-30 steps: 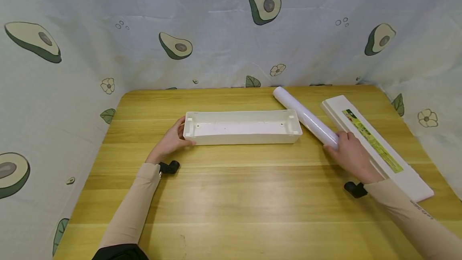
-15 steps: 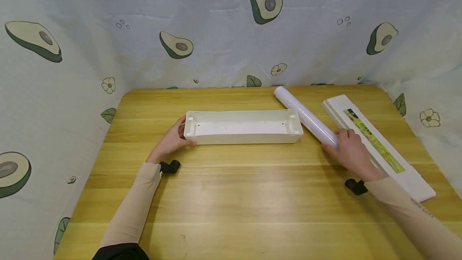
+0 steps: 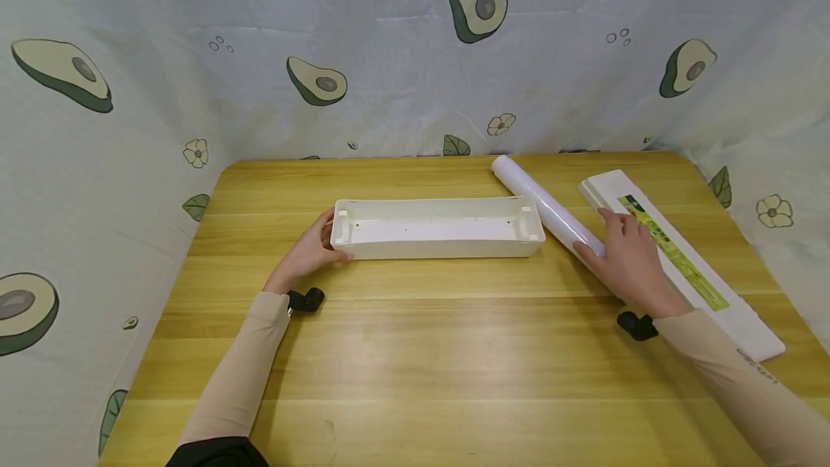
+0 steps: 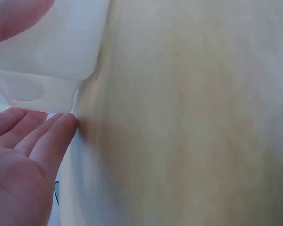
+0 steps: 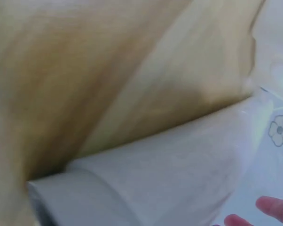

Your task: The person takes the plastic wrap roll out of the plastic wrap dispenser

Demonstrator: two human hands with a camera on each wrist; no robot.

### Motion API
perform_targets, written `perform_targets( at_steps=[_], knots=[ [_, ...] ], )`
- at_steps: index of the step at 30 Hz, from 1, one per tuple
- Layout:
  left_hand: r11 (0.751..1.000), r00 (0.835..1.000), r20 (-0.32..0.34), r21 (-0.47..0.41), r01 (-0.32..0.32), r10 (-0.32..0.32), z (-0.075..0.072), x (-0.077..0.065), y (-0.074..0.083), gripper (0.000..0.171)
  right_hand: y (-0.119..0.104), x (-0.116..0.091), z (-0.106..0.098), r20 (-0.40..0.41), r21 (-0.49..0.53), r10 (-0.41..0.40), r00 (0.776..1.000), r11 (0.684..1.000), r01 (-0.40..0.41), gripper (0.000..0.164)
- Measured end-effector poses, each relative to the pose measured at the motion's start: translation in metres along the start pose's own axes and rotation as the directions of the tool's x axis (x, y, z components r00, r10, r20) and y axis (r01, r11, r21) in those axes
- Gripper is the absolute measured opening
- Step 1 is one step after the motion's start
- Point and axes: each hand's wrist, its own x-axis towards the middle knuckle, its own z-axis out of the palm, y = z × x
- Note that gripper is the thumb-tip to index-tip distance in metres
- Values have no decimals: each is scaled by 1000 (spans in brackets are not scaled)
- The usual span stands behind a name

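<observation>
A long white plastic box point(image 3: 441, 251), open at the top, rests on the table. My left hand point(image 3: 311, 247) holds its left end, the thumb on the front wall and the fingers against the end wall. In the left wrist view, the fingertips touch the box's end near the tabletop. A roll of clear plastic film point(image 3: 546, 204) slants away from me, its middle right by the box's right end. Over the roll's near end is my right hand point(image 3: 629, 265), fingers extended and thumb by the roll. The right wrist view shows those fingers point(image 5: 273, 207) off the film.
To the right lies a long white lid point(image 3: 746, 326) with a green and yellow label point(image 3: 681, 258), partly covered by my right hand. The wooden table point(image 3: 441, 352) ends at a cloth backdrop point(image 3: 402, 20) printed with avocados.
My right hand has loosened from the roll's near end, its fingers lifting and spreading out over the lid. The left hand and the box stay as they were.
</observation>
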Motion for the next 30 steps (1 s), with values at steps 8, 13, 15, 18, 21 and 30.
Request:
perform_targets(
  at_steps=[8,13,15,18,21,30],
  knots=[
    [1000,1000,4,-14,0,0,-1,0,0,101,-10,9,-11,-54,42,-95,994,994,97,73],
    [1000,1000,5,-16,4,-4,-1,0,0,101,-23,14,-20,-74,74,-122,990,989,128,73],
    [1000,1000,6,-15,4,-4,-1,0,0,101,-29,16,-22,-68,87,-122,990,988,128,73],
    [1000,1000,6,-20,4,-4,-1,0,1,101,-38,19,-24,-51,101,-121,991,987,125,74],
    [1000,1000,7,-22,4,-4,0,-1,1,101,-45,22,-25,-26,107,-134,991,985,136,78],
    [1000,1000,13,16,-24,23,-1,-1,2,105,-61,24,-16,57,18,-247,967,969,247,99]
  ],
)
